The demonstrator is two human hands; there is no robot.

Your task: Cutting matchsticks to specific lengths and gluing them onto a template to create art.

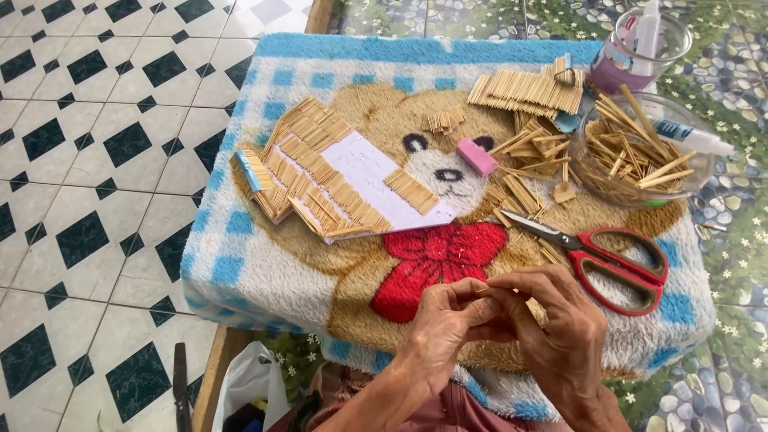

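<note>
My left hand [436,324] and my right hand [552,320] meet at the near edge of a bear-patterned mat [272,264], fingertips pinched together on a small pale stick piece [483,291] between them. Beyond them lies a white paper sheet [376,172] partly covered with glued rows of short sticks [308,172]. Red-handled scissors [604,256] lie just right of my hands, blades pointing left.
A clear bowl [704,168] of loose sticks sits at the right with a white glue tube [692,138] across it. A pink eraser [477,156], stick piles [528,92] and a clear cup [676,40] lie farther back. Tiled floor [88,200] is to the left.
</note>
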